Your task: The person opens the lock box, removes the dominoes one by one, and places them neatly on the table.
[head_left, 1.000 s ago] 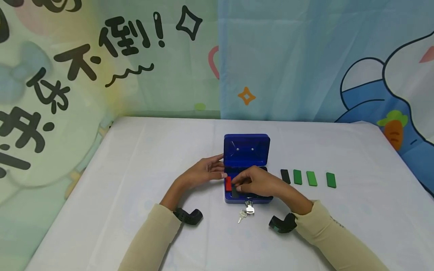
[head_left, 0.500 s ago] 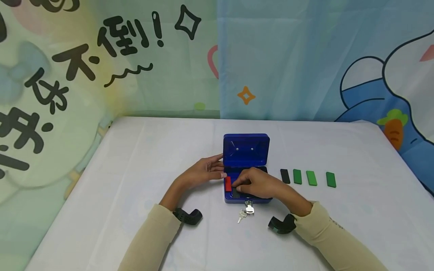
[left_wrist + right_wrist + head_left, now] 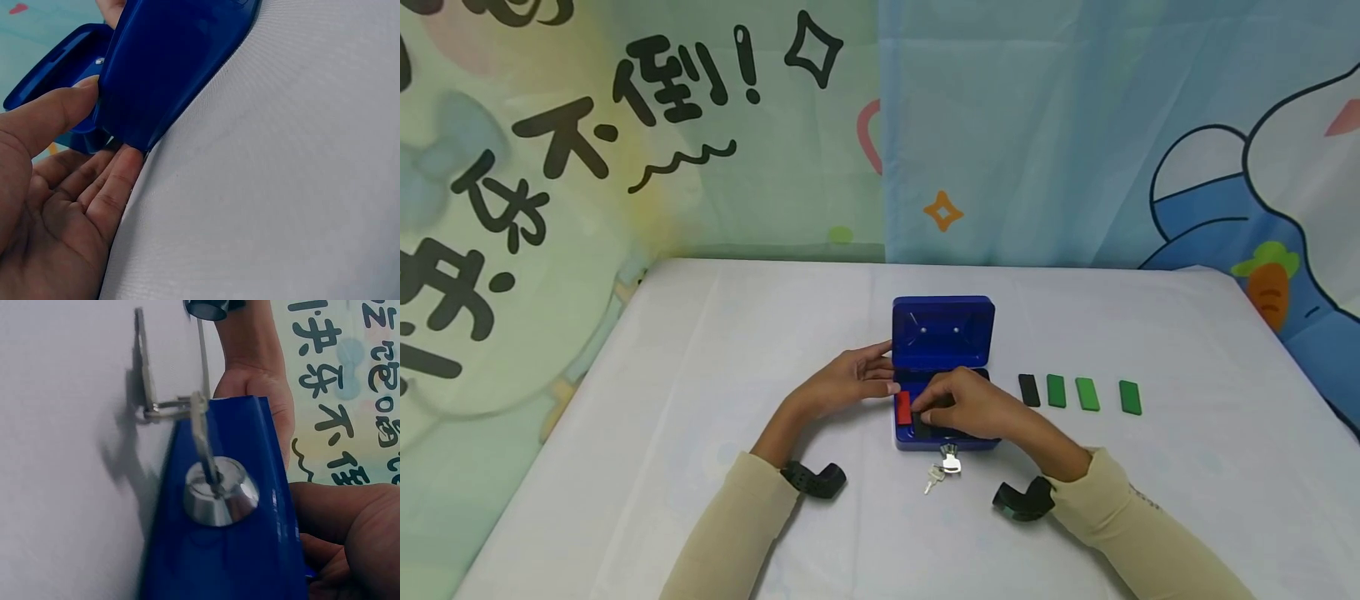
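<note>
A small blue cash box [image 3: 910, 445] stands on the table with its lid [image 3: 943, 333] raised. Inside, along its left wall, lies a red rectangular block [image 3: 903, 408]. My right hand [image 3: 966, 404] reaches into the box and pinches a black block [image 3: 919, 426] beside the red one; the hand covers most of the interior. My left hand [image 3: 853, 379] rests against the box's left side. In the left wrist view its thumb [image 3: 69, 112] touches the rim, while the relaxed fingers lie low against the outer wall.
To the right of the box lie a black block [image 3: 1029, 390] and three green blocks [image 3: 1087, 394] in a row. A key sits in the lock [image 3: 222, 500] on the box front, and a second key [image 3: 936, 477] hangs from it. Printed curtains [image 3: 1037, 150] stand behind the white table.
My right hand shifts only slightly over the black block inside the box. The left hand keeps its place at the box's side.
</note>
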Motion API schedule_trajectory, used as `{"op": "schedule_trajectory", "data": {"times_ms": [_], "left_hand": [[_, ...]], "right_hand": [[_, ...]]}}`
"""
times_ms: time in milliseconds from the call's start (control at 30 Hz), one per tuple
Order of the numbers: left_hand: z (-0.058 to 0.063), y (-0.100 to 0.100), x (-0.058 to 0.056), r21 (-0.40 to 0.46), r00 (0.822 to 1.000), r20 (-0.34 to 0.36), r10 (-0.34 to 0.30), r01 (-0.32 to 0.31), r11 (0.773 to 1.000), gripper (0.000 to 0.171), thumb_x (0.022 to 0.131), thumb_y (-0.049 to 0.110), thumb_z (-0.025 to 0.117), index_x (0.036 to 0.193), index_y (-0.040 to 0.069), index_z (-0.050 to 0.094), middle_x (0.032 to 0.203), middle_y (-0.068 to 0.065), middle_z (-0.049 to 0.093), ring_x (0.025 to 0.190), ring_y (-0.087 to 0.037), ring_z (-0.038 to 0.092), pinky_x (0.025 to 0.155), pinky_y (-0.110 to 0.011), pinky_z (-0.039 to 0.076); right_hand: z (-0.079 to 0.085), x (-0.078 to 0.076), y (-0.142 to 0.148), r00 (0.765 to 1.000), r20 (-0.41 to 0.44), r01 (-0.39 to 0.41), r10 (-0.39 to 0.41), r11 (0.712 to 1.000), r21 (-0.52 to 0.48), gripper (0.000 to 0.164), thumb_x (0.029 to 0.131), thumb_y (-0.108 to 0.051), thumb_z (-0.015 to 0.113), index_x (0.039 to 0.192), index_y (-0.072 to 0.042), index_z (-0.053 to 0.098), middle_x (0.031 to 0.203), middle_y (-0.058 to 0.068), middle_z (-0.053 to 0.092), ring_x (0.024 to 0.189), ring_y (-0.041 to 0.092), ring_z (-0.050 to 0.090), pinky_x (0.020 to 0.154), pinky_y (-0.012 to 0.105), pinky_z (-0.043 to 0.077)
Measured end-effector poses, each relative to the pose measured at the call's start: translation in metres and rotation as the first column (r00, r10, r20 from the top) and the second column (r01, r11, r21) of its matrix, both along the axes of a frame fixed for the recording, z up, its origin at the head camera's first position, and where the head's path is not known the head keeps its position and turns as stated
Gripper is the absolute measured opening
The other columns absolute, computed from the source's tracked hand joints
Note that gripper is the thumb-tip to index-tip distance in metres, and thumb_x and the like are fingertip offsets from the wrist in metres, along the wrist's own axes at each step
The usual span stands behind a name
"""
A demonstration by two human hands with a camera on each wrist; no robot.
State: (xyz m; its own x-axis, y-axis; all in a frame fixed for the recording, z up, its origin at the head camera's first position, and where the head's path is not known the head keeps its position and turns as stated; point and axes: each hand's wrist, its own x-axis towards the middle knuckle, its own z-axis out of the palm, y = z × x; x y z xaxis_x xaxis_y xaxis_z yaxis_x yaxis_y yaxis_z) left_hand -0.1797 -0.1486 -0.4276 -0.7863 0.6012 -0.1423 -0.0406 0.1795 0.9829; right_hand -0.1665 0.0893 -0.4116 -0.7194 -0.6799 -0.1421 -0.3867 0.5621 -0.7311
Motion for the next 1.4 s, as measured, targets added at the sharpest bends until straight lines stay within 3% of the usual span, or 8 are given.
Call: {"op": "schedule_trajectory", "data": {"times_ms": [600,833,967,1100,1200,1400], "left_hand": [[-0.002,0.000,-0.001,0.005,1.000,-0.006,0.002,-0.002,1.000,0.073,0.093,0.007,0.064,0.153,0.000,0.022,0.140,-0.019,0.050,0.130,-0.026,0.047,0.107,-0.034,0.037],[-0.030,-0.001,-0.012,0.005,0.999,-0.046,0.026,-0.026,1.000,0.075,0.092,0.012,0.067,0.154,0.008,0.026,0.138,-0.013,0.053,0.127,-0.020,0.050,0.106,-0.033,0.038],[-0.031,-0.001,-0.012,0.001,0.999,-0.034,0.021,-0.021,1.000,0.074,0.093,0.011,0.066,0.154,0.009,0.024,0.141,-0.014,0.051,0.129,-0.022,0.049,0.106,-0.033,0.038],[-0.029,-0.002,-0.012,-0.007,1.000,-0.021,0.016,-0.016,1.000,0.075,0.093,0.010,0.065,0.154,0.006,0.021,0.141,-0.016,0.049,0.129,-0.024,0.048,0.105,-0.033,0.040],[-0.019,-0.001,-0.009,-0.011,1.000,-0.016,0.011,-0.011,1.000,0.075,0.093,0.009,0.065,0.154,0.004,0.021,0.141,-0.017,0.050,0.128,-0.024,0.049,0.104,-0.033,0.041],[-0.002,-0.001,0.001,-0.004,1.000,-0.023,0.007,-0.007,1.000,0.074,0.093,0.009,0.065,0.154,0.002,0.022,0.139,-0.018,0.051,0.128,-0.025,0.050,0.104,-0.034,0.040]], "right_hand": [[-0.007,0.005,-0.003,0.999,0.050,-0.012,0.018,0.991,-0.136,0.019,0.088,0.000,0.068,0.104,-0.007,0.076,0.103,0.002,0.069,0.101,0.021,0.061,0.089,0.041,0.051],[-0.005,0.003,0.000,0.996,0.083,-0.033,0.045,0.990,-0.137,0.019,0.090,-0.003,0.068,0.105,-0.009,0.076,0.106,0.003,0.070,0.105,0.022,0.061,0.092,0.043,0.050],[-0.002,0.002,0.004,0.996,0.084,0.002,0.010,0.991,-0.137,0.019,0.091,-0.005,0.066,0.106,-0.011,0.077,0.109,0.002,0.070,0.111,0.025,0.059,0.095,0.047,0.048],[0.003,-0.001,0.012,0.991,0.125,0.066,-0.046,0.985,-0.160,0.020,0.093,-0.005,0.064,0.110,-0.007,0.075,0.112,0.007,0.069,0.102,0.025,0.063,0.086,0.042,0.053],[0.008,-0.004,0.019,0.980,0.183,0.119,-0.084,0.975,-0.189,0.022,0.094,-0.007,0.063,0.114,-0.003,0.072,0.116,0.012,0.067,0.094,0.024,0.066,0.079,0.037,0.057],[0.013,-0.006,0.030,0.949,0.250,0.248,-0.194,0.947,-0.205,0.028,0.095,-0.014,0.064,0.120,-0.004,0.068,0.116,0.012,0.066,0.089,0.024,0.067,0.081,0.036,0.056]]}}
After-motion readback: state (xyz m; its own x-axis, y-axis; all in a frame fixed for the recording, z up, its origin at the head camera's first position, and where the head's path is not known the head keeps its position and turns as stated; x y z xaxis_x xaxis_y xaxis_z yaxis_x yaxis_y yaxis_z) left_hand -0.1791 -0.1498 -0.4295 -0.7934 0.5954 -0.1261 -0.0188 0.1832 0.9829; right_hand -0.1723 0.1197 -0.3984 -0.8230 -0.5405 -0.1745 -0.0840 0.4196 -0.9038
